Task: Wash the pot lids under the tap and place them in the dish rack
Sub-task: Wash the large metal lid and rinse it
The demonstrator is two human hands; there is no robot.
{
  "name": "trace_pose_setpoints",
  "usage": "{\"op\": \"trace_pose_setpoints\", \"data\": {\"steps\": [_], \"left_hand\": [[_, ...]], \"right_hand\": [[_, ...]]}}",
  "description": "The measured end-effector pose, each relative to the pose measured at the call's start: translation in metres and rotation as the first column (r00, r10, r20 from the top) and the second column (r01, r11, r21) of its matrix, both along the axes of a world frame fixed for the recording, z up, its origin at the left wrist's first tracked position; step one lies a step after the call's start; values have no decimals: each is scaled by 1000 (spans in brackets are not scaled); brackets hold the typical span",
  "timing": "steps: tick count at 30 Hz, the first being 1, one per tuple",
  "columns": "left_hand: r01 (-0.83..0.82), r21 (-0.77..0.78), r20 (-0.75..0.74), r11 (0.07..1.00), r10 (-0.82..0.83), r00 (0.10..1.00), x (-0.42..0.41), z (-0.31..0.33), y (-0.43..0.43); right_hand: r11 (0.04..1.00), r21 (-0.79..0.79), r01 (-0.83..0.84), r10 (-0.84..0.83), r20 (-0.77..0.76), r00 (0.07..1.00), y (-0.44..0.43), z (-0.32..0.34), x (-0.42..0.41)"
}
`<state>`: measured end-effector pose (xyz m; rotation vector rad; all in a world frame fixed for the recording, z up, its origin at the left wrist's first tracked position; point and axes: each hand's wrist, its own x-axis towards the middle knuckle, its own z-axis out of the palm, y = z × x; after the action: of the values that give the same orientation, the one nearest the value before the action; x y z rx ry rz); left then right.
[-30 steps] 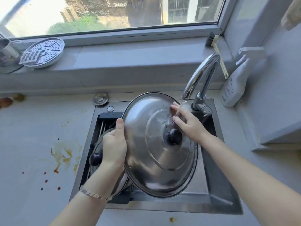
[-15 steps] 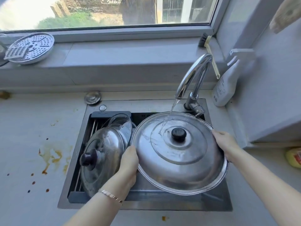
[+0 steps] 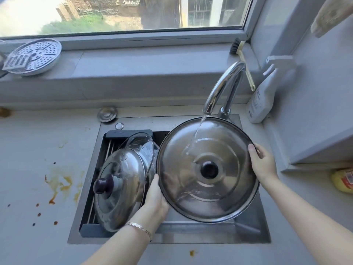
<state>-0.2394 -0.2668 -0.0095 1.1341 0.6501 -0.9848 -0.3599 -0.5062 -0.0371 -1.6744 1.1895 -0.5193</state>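
A large steel pot lid [image 3: 208, 196] with a black knob is held over the sink, top side up, under the running tap [image 3: 223, 87]. Water lands on the lid just above the knob. My left hand [image 3: 155, 199] grips its left rim and my right hand [image 3: 262, 163] grips its right rim. In the dish rack [image 3: 107, 142] at the sink's left side leans a smaller steel lid [image 3: 122, 190] with a dark knob. Behind it stands a glass lid [image 3: 142, 144].
A spray bottle [image 3: 261, 100] and a dish brush [image 3: 242, 60] stand right of the tap. A perforated steamer plate [image 3: 38, 54] lies on the windowsill. A sink plug [image 3: 107, 114] rests behind the sink. Brown stains [image 3: 59, 186] mark the counter at left.
The large lid went from upright to flat under the stream. My right hand left the lid's top and took the right rim. Since half a second ago the lid tilted toward me.
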Motion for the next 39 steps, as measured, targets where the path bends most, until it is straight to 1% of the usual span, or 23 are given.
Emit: {"op": "trace_pose_setpoints", "data": {"steps": [2, 4, 6, 8, 9, 11, 12, 14, 16, 19, 20, 21, 22, 23, 26, 28, 29, 31, 33, 35, 37, 38, 39], "left_hand": [[44, 23, 118, 999, -47, 992, 2, -4, 3], [74, 135, 312, 988, -113, 943, 5, -2, 4], [71, 279, 505, 958, -209, 838, 9, 8, 5], [67, 334, 636, 940, -277, 720, 13, 23, 7], [66, 361, 682, 930, -312, 662, 14, 32, 8], [67, 440, 745, 896, -406, 529, 13, 50, 8], [77, 469, 757, 880, -445, 479, 11, 57, 8], [121, 507, 751, 854, -506, 424, 5, 70, 6], [153, 594, 708, 790, -603, 368, -4, 74, 0], [227, 754, 565, 617, -785, 254, -18, 71, -17], [256, 784, 525, 565, -825, 211, -23, 68, -25], [285, 803, 496, 524, -852, 169, -28, 65, -32], [305, 813, 480, 497, -867, 133, -32, 63, -38], [323, 814, 476, 482, -873, 105, -35, 61, -43], [456, 747, 523, 484, -851, 47, -38, 57, -52], [574, 652, 566, 496, -822, 68, -35, 54, -51], [572, 639, 568, 514, -817, 100, -31, 51, -47], [482, 699, 511, 528, -841, 179, -17, 41, -36], [416, 779, 405, 469, -883, 237, -6, 30, -21], [430, 807, 287, 404, -906, 312, -2, 23, -12], [464, 794, 179, 393, -881, 439, -2, 20, -11], [477, 766, 142, 430, -838, 527, -2, 20, -12], [485, 706, 133, 516, -769, 625, -1, 20, -12]], "right_hand": [[997, 68, 48, -48, 3, 999, 1, -5, -6], [988, 139, 62, -60, -20, 998, 4, -13, -10], [960, 275, 55, -52, -17, 998, 11, -23, -12], [890, 455, 33, -7, -58, 998, 21, -30, -11], [855, 519, 8, 59, -113, 992, 27, -33, -11], [810, 583, -59, 245, -245, 938, 37, -35, -9], [801, 592, -87, 307, -282, 909, 40, -32, -5], [817, 568, -101, 322, -303, 897, 43, -18, 8], [789, 607, -94, 288, -230, 930, 44, 8, 24], [632, 753, -185, 321, -37, 946, 44, 56, 42], [579, 781, -235, 368, 7, 930, 45, 72, 45], [555, 785, -275, 421, 21, 907, 46, 85, 49], [557, 773, -304, 466, 12, 885, 47, 93, 51], [592, 740, -318, 503, -31, 864, 47, 96, 54], [777, 561, -286, 478, -229, 848, 43, 90, 55], [856, 452, -251, 418, -322, 849, 35, 82, 45], [885, 402, -234, 387, -358, 850, 30, 77, 37], [922, 345, -175, 310, -390, 867, 23, 66, 16], [934, 353, -48, 187, -371, 910, 13, 51, -6], [906, 414, 86, 64, -335, 940, 5, 35, -25], [841, 510, 179, -23, -298, 954, 2, 18, -42], [806, 556, 204, -43, -288, 957, 4, 11, -49], [771, 602, 206, -44, -274, 961, 7, 3, -55]]}}
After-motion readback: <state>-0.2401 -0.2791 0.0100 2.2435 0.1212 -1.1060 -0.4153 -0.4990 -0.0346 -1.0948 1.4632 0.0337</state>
